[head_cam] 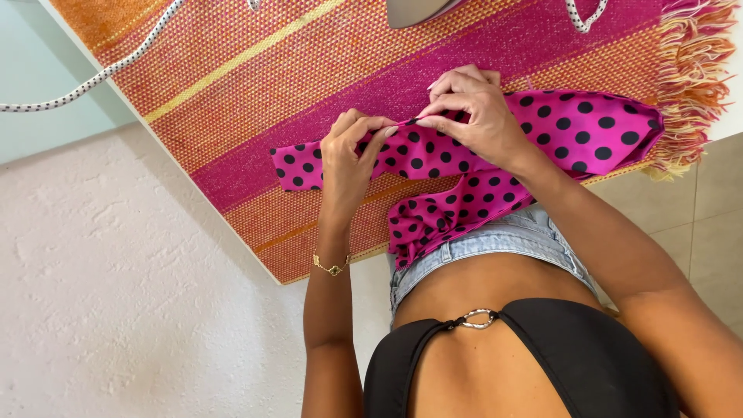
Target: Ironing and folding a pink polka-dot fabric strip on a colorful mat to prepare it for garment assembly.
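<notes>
Black-and-white speckled cord [93,77] runs across top-left corner, over the woven orange-pink striped cloth [255,85] covering the board. L hand [352,151] pinches the pink black-dotted fabric [573,128] along its upper fold, fingers curled shut on it (gold bracelet [331,267] at wrist). Just beside it, R hand [472,108] grips same fold, fingertips closed on the edge. Fabric lies across the striped cloth, lower part hanging off the near edge. Iron's tip [418,11] at top; yellow-pink fringe [693,77] far right.

A striped orange and pink woven cloth [255,85] with a fringe [689,85] covers the counter. Left is a white textured wall [116,294], right a pale tiled floor [716,224].
</notes>
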